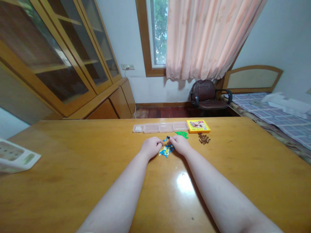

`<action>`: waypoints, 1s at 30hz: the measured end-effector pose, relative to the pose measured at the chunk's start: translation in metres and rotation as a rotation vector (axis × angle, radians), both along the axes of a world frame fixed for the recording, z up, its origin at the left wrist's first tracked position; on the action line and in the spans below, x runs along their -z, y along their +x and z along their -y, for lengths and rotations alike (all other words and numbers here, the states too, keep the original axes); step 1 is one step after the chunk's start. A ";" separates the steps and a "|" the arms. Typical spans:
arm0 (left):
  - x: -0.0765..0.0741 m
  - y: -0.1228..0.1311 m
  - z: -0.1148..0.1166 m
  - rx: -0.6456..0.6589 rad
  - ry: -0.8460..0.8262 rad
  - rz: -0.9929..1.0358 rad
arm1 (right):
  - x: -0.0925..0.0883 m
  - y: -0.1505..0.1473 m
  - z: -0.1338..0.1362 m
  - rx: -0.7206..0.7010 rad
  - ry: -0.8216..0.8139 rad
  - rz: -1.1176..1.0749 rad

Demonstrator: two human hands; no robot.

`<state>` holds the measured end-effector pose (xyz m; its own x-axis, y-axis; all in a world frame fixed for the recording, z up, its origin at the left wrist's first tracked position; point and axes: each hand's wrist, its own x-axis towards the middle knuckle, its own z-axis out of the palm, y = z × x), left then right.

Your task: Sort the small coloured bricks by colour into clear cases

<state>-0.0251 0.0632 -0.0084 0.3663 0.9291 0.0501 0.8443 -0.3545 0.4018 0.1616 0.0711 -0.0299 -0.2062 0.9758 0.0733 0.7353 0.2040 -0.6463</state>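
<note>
Both hands reach to the middle of the table, around a small pile of blue, white and yellow building bricks. My left hand is closed at the pile's left side; its fingertips are curled, and what they hold, if anything, is hidden. Across from it, my right hand pinches a small black piece at the fingertips. A few loose blue bricks lie between the hands. Behind the right hand is a heap of bright green pieces. Brown pieces are spread farther right.
A row of shallow clear plastic trays lines the table's far side, beside a yellow box. At the left edge stands a white plastic holder. Beyond the wooden table are a brown armchair and a bed.
</note>
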 end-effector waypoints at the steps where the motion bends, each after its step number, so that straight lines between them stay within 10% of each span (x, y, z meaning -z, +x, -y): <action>1: 0.000 0.001 0.000 0.029 0.003 0.001 | 0.000 0.000 0.000 0.007 -0.001 -0.004; 22: 0.004 0.000 -0.002 0.007 0.018 -0.013 | 0.000 0.001 0.000 0.068 0.048 0.027; 30: 0.009 0.003 -0.001 0.226 -0.005 0.030 | -0.003 0.000 0.000 0.036 0.041 0.021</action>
